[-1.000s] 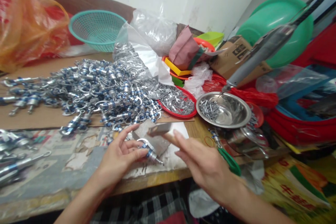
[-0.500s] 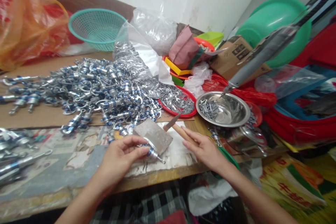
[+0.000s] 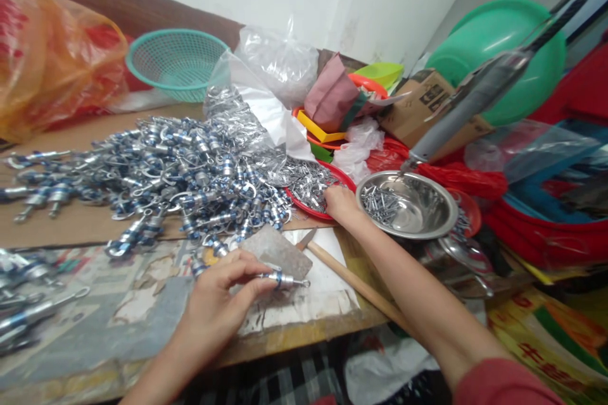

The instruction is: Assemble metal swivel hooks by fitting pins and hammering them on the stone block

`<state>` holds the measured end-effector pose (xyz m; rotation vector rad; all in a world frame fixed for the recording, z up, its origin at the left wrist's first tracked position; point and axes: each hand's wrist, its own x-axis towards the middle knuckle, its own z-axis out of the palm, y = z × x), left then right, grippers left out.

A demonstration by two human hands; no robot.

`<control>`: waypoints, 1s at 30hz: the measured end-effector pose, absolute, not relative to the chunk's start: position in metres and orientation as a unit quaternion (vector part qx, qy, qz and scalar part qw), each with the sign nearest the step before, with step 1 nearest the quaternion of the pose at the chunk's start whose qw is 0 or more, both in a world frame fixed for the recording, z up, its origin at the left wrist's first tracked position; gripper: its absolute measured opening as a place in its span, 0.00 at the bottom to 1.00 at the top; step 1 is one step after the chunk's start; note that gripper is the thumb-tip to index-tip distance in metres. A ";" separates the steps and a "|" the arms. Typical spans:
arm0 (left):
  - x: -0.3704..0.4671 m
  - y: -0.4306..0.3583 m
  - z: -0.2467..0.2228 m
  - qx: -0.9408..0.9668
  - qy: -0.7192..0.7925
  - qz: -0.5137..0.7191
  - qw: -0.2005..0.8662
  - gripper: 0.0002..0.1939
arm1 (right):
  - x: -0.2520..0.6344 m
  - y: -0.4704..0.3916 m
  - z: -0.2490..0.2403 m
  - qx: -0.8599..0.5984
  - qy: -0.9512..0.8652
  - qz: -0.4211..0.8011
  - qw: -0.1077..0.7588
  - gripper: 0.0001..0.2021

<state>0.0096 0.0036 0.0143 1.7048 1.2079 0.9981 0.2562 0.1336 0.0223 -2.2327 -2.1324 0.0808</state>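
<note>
Between thumb and fingers, my left hand (image 3: 232,288) pinches a silver and blue metal fitting (image 3: 284,280) with a small ring at its end, over the near edge of a grey metal block (image 3: 280,252). My right hand (image 3: 341,202) reaches into the red plate (image 3: 352,185) of small silver pieces (image 3: 308,182); its fingertips are hidden among them. A hammer with a wooden handle (image 3: 356,285) lies beside the block, its handle passing under my right forearm.
A large pile of fittings (image 3: 190,171) covers the cardboard on the left. Right of the plate stands a steel bowl (image 3: 418,205) with metal pins. Behind are a teal basket (image 3: 178,63), plastic bags and a cardboard box (image 3: 422,104). A grey tool arm (image 3: 470,101) slants above the bowl.
My right hand has let go of the hammer and moved up and away to the red plate. The fitting in my left hand has turned to lie more level.
</note>
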 end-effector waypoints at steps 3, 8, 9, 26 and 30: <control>0.009 0.005 0.016 0.653 0.487 0.412 0.408 0.05 | 0.260 0.136 0.026 -0.716 -0.696 0.033 0.049 0.12; 0.007 0.004 0.016 0.639 0.495 0.429 0.403 0.07 | 0.247 0.093 0.033 -0.690 -0.703 0.065 0.162 0.12; 0.006 0.004 0.016 0.637 0.500 0.432 0.398 0.08 | 0.237 0.077 0.033 -0.675 -0.707 0.089 0.190 0.12; 0.007 0.002 0.010 0.617 0.482 0.446 0.434 0.07 | 0.169 0.006 0.026 -0.428 -0.661 0.387 0.480 0.05; 0.006 0.000 0.016 0.547 0.504 0.450 0.494 0.04 | 0.175 -0.004 0.019 -0.381 -0.743 0.229 0.501 0.11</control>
